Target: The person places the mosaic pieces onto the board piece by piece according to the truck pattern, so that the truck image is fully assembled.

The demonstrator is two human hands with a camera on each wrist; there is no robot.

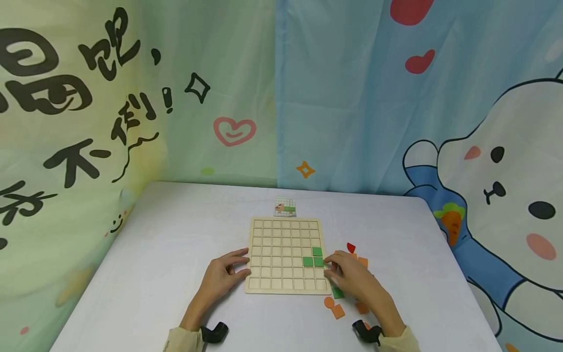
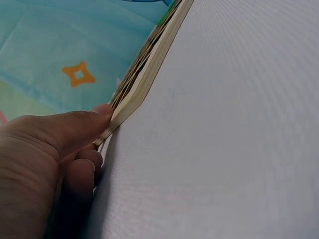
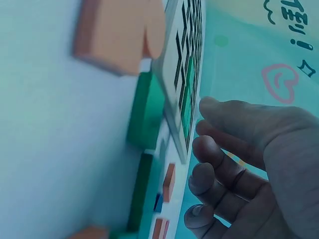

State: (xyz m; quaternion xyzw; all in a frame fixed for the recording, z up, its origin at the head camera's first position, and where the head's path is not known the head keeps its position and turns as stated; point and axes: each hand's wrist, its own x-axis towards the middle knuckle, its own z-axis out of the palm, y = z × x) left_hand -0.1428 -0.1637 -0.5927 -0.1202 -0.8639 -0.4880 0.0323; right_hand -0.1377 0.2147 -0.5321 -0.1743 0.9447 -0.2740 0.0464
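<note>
one wooden board (image 1: 276,252) lies flat on the bench (image 1: 154,274), between the left grip (image 1: 222,275) and the right grip (image 1: 352,276). left grip: thumb and fingertips parted, set against the board's left edge. right grip: fingers loosely spread at the right edge, nothing visibly pinched; whether the tips touch the wood cannot be told. likely faults: an uneven push from either side would probably skew the board; a raised edge could spill the green squares (image 1: 308,262) from their cells, since nothing is seen holding them down; a sideways sweep of the right grip could scatter the loose pieces lying around it. counts, from the board outward: three green squares, seated towards its right side; beside it, one red piece (image 1: 351,248), at least one orange disc (image 1: 329,302), at least three orange squares (image 1: 338,311), and at least two loose green blocks (image 3: 147,113) in the right wrist view. the right grip partly hides this group, so totals are uncertain. just past the far edge, one picture card (image 1: 285,207).
</note>
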